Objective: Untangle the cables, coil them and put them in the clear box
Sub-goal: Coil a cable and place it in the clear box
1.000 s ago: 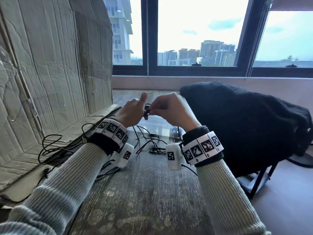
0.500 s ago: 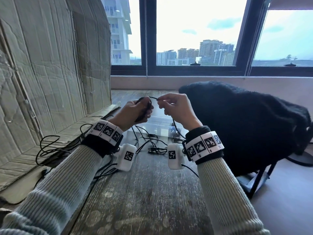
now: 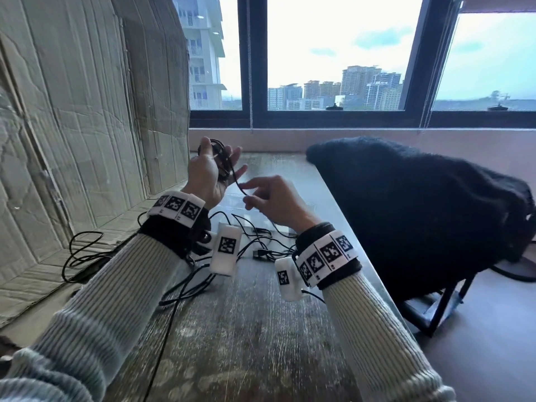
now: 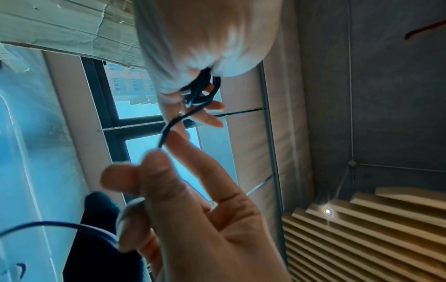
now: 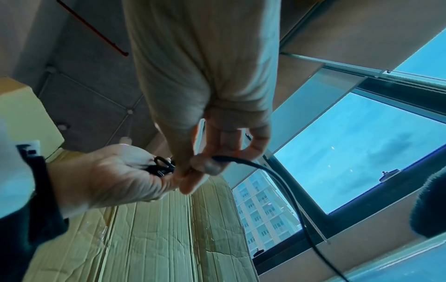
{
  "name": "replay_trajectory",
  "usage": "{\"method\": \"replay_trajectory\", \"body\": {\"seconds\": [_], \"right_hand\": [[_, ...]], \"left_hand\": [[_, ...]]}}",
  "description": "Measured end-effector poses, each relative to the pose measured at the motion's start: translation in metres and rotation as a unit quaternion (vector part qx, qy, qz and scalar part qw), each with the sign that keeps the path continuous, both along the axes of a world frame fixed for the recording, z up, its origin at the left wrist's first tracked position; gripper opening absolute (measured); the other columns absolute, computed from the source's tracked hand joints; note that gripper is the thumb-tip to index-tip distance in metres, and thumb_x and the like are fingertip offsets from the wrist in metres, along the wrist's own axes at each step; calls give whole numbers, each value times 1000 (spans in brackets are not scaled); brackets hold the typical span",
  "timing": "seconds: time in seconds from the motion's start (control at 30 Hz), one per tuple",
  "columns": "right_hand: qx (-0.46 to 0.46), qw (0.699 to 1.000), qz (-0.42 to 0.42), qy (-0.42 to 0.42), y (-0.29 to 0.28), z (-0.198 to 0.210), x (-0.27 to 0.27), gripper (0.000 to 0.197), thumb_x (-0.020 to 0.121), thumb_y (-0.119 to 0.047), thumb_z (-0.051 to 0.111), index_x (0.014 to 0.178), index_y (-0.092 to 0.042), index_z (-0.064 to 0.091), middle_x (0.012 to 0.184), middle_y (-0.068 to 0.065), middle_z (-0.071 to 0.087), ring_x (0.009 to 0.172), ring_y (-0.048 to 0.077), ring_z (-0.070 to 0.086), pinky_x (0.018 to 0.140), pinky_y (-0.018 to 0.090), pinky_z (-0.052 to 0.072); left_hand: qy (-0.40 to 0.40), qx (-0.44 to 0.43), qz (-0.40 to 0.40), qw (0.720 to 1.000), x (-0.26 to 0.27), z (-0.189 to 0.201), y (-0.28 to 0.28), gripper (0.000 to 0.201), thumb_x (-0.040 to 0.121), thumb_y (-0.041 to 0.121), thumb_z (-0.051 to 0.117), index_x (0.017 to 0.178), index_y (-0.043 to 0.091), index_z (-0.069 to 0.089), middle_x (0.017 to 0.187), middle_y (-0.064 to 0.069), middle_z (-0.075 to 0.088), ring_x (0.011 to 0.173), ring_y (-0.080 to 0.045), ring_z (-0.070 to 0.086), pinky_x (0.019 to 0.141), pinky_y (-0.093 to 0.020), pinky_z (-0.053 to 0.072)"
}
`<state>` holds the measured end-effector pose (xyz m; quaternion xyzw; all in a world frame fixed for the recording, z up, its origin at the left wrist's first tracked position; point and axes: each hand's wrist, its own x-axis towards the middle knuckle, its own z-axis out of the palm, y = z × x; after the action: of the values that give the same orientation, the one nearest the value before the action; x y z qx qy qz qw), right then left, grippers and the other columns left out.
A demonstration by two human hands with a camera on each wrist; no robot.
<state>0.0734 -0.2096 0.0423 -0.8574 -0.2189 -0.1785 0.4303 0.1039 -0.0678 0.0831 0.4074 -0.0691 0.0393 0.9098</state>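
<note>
My left hand (image 3: 220,158) is raised above the wooden table (image 3: 246,343), palm turned toward me. It holds a small coil of black cable (image 3: 218,153) against the palm, the fingers spread. The coil (image 4: 201,91) also shows in the left wrist view. From it a strand runs down to my right hand (image 3: 248,195), which pinches it between thumb and forefinger (image 5: 205,164). The strand (image 5: 287,196) then hangs toward the table. Behind the hands the clear box (image 3: 304,206) is barely visible.
Several loose black cables (image 3: 255,245) lie tangled on the table under my wrists, and more (image 3: 84,250) trail onto a cardboard flap. A tall cardboard wall (image 3: 87,111) stands at the left. A dark fleece-covered chair (image 3: 406,213) sits by the table's right edge.
My left hand has risen and turned palm-up with the coil in it. My right hand has dropped lower and away from it, drawing out a short strand between them.
</note>
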Motion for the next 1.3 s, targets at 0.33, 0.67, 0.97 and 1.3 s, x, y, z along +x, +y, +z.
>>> {"method": "replay_trajectory", "body": {"seconds": [0.33,0.67,0.97,1.3], "right_hand": [[-113,993,20,-13,-15,14,-5,17,93,-20,60,99,-14,74,73,-6,66,45,-8,49,48,6,35],[67,990,-92,-81,-37,9,3,15,72,-21,82,84,-17,74,75,-7,69,65,4,60,67,20,51],[127,989,-60,-51,-63,15,7,9,86,-11,67,85,-17,74,70,-3,71,54,10,55,64,30,51],[2,991,-137,9,-51,-3,16,21,94,-19,59,110,-16,72,68,-6,69,42,-5,50,49,9,44]], "left_hand": [[-271,622,288,676,17,-28,8,60,99,51,28,88,7,68,69,-3,67,57,-18,61,61,-30,52],[-147,602,-100,778,1,-34,-18,103,81,78,0,85,4,73,71,-6,71,44,-6,47,42,-18,33],[-152,359,-175,904,3,-39,-32,31,99,27,46,91,5,65,73,-5,63,59,-13,56,54,-22,46],[2,22,-71,997,33,-35,-52,41,102,38,30,124,7,46,107,-6,70,96,-17,68,90,-53,46]]}}
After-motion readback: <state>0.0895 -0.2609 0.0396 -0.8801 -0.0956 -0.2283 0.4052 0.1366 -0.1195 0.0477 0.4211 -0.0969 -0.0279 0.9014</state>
